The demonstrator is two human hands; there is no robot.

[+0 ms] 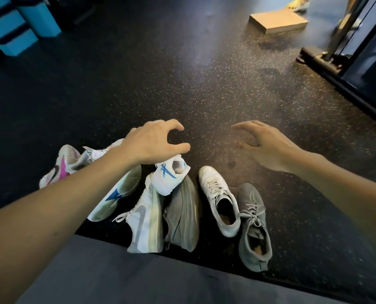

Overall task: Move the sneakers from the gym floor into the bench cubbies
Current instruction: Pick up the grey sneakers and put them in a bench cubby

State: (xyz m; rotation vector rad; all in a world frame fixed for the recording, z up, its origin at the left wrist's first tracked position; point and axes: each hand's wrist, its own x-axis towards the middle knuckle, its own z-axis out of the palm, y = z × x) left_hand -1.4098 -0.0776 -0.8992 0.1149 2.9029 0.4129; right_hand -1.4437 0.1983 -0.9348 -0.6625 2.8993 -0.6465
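Several sneakers lie on the speckled gym floor [182,73] in front of me. A white sneaker with pink [62,165] is at the left, beside a white one with blue marks [169,176]. A white and grey sneaker [143,220] lies on its side against a grey one [182,216]. A white lace-up sneaker [220,198] and a grey lace-up sneaker [252,224] stand upright at the right. My left hand [154,141] hovers over the pile, fingers curved and holding nothing. My right hand [266,143] reaches out over the floor, fingers loose and empty. No cubbies are in view.
A dark padded bench edge [139,277] runs along the bottom. A flat cardboard box [277,21] lies at the back right next to another person's shoe [297,4]. A black machine base [345,69] is at the right. Blue blocks [18,25] stand at the back left.
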